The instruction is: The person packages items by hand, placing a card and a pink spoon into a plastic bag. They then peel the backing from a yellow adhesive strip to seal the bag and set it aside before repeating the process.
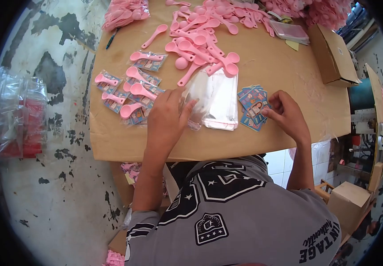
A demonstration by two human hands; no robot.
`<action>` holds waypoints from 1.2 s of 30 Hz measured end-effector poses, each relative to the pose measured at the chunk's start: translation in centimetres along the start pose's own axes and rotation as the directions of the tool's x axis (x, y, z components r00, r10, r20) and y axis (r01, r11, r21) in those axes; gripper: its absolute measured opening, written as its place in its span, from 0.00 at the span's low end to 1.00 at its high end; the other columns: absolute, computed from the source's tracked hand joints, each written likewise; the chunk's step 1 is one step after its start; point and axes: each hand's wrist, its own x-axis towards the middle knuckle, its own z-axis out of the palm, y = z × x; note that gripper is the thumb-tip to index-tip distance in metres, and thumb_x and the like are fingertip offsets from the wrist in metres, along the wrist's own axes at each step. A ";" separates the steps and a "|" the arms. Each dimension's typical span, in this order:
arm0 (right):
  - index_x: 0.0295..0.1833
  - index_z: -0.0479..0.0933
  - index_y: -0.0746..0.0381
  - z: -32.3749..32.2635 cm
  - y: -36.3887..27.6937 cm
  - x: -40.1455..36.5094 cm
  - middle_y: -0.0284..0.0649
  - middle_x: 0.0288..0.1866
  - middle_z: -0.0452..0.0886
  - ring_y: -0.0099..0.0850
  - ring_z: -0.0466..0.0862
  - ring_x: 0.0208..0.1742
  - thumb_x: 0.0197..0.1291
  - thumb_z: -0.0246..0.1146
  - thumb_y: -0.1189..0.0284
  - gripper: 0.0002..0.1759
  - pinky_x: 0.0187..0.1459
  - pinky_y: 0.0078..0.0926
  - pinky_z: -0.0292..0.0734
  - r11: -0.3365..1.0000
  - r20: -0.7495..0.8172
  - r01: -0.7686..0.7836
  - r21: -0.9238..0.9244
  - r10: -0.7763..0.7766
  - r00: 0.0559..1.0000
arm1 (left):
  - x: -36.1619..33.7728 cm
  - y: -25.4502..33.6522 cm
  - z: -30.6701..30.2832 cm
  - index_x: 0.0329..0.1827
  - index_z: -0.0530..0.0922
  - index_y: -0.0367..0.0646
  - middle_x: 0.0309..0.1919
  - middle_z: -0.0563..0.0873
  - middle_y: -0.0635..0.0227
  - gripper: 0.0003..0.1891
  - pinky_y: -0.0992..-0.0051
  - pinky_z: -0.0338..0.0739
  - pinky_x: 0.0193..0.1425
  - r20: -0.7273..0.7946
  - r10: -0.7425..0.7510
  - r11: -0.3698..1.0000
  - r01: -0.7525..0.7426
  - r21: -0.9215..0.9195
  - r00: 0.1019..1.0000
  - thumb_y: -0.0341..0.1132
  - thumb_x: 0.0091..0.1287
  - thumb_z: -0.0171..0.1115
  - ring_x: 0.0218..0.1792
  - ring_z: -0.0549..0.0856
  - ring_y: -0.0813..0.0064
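Observation:
My left hand (167, 115) is closed on a clear plastic bag (197, 99), thumb toward the right. Beside that bag lies a stack of clear bags (222, 99) with a red-edged strip at the near end. Further right, my right hand (287, 116) has curled fingers, with thumb and forefinger pinching the edge of a card at a small fanned pile of blue printed cards (253, 106). Left of my left hand are several packed bags (145, 91), each with a pink measuring spoon and a card. Loose pink spoons (200, 40) are heaped beyond both hands.
A bag of pink spoons (127, 13) and a pen (111, 38) lie at the table's far left. At the right stand a cardboard box (331, 55) and a clear plastic case (290, 32). Another carton (349, 201) sits low at the right.

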 end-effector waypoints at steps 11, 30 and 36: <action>0.41 0.75 0.65 1.1 2.6 0.6 0.44 0.38 0.78 0.41 0.79 0.42 0.59 0.80 0.60 0.24 0.44 0.40 0.74 0.998 -0.070 0.064 -0.009 -0.065 0.995 | 0.4 1.1 3.4 0.52 0.82 0.35 0.40 0.85 0.56 0.18 0.59 0.79 0.51 -0.111 -0.155 0.976 0.170 0.137 0.982 0.39 0.68 0.76 0.43 0.85 0.55; 0.45 0.79 0.69 -0.4 7.5 -0.6 0.49 0.42 0.79 0.51 0.79 0.45 0.68 0.68 0.73 0.09 0.46 0.46 0.74 0.888 -0.183 0.348 0.300 -0.304 0.935 | 4.2 2.2 2.2 0.39 0.80 0.37 0.31 0.85 0.72 0.12 0.76 0.76 0.38 0.076 -0.393 0.911 0.399 -0.102 0.916 0.34 0.67 0.76 0.32 0.80 0.83; 0.44 0.79 0.67 -0.4 8.1 -0.4 0.47 0.42 0.78 0.48 0.78 0.45 0.65 0.69 0.76 0.07 0.45 0.45 0.74 0.868 -0.176 0.385 0.314 -0.345 0.922 | 5.5 2.0 3.4 0.53 0.77 0.40 0.34 0.84 0.72 0.14 0.79 0.75 0.43 0.161 -0.388 0.850 0.420 -0.317 0.907 0.27 0.70 0.72 0.37 0.82 0.83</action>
